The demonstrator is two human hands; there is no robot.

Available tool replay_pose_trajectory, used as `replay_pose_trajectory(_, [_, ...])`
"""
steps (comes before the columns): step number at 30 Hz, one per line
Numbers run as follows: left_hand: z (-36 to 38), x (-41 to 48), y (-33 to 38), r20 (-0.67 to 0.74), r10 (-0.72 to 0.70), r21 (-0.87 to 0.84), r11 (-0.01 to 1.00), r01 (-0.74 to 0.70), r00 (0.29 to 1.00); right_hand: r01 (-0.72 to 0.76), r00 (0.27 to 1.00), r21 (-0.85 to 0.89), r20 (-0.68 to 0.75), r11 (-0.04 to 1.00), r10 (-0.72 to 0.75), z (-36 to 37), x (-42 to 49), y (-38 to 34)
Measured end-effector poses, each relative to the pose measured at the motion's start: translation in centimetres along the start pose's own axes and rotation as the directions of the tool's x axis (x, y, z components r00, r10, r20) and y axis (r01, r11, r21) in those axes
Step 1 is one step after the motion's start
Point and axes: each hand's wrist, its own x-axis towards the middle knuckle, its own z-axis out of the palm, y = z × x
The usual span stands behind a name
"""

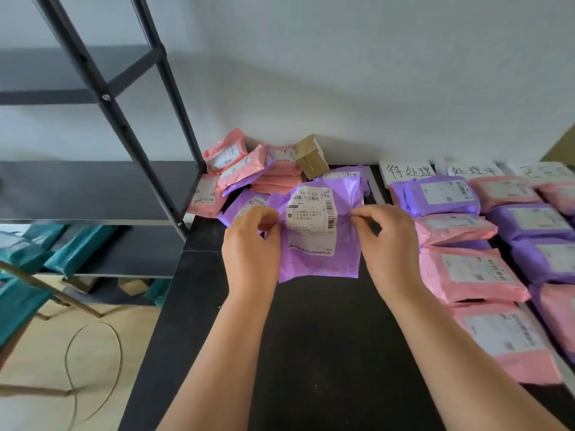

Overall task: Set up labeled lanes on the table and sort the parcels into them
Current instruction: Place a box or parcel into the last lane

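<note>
I pinch the purple bag point(317, 234) by its sides, left hand point(252, 244) and right hand point(385, 241), label up, to read which row point(407, 171) it belongs in.

White wall point(342, 73); black metal shelving point(102, 98) left; pale floor point(46, 353).

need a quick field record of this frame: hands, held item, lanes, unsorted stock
left hand: pinches the left edge of the purple parcel
right hand: pinches its right edge
parcel face: shipping label towards the camera
lane signs: three handwritten papers by the wall, the rightmost hard to read
sorted parcels: pink and purple mailers in rows below the signs
unsorted pile: pink and purple mailers, far left of the black table
cardboard box: beside that pile
shelf rack: left of the table
</note>
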Motion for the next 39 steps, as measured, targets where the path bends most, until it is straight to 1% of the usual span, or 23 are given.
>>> replay_pose_trajectory(2, [-1.1,0.6,0.5,0.026,0.003,-0.058,0.998,-0.001,1.000,-0.034,0.999,0.042,-0.036,0.999,0.035,-0.5,0.3,-1.4])
replay_pose_trajectory(5, [-2.7,1.3,1.1,0.126,-0.006,-0.147,0.989,0.025,0.992,-0.087,0.993,0.112,-0.072,0.990,0.095,-1.8,0.7,-3.4])
replay_pose_trajectory(9, [-4.1,1.4,2.0,0.233,0.008,-0.258,0.965,0.054,0.972,-0.091,0.985,0.160,-0.133,0.983,0.112,-3.5,0.9,-5.2])
replay_pose_trajectory(12, [-4.9,1.3,2.9,0.302,0.039,-0.384,0.920,0.084,0.952,-0.069,0.977,0.153,-0.188,0.986,0.098,-4.8,1.0,-6.1])
replay_pose_trajectory(14, [-5.2,1.2,3.5,0.331,0.066,-0.438,0.894,0.091,0.941,-0.056,0.970,0.166,-0.226,0.985,0.093,-5.5,1.0,-6.5])
replay_pose_trajectory(17, [-5.6,1.4,4.1,0.320,0.089,-0.493,0.866,0.085,0.943,-0.025,0.965,0.170,-0.255,0.985,0.069,-6.1,1.1,-6.9])
replay_pose_trajectory(21, [-6.5,1.9,4.3,0.285,0.114,-0.567,0.821,0.072,0.952,0.011,0.965,0.184,-0.258,0.983,0.038,-6.2,1.0,-7.8])
replay_pose_trajectory(28, [-8.1,2.6,5.4,0.244,0.220,-0.658,0.753,-0.005,0.944,0.073,0.950,0.199,-0.312,0.977,-0.008,-7.5,0.9,-9.2])
replay_pose_trajectory(31, [-8.6,2.6,5.6,0.210,0.278,-0.660,0.748,-0.074,0.937,0.111,0.939,0.159,-0.339,0.981,-0.052,-7.8,0.7,-9.4])
replay_pose_trajectory(35, [-8.9,2.3,5.8,0.147,0.358,-0.613,0.765,-0.199,0.922,0.135,0.927,0.128,-0.367,0.983,-0.080,-7.9,0.5,-9.5])
replay_pose_trajectory(39, [-9.0,2.0,6.0,0.117,0.353,-0.597,0.772,-0.218,0.928,0.140,0.922,0.125,-0.378,0.982,-0.083,-8.0,0.3,-9.8])
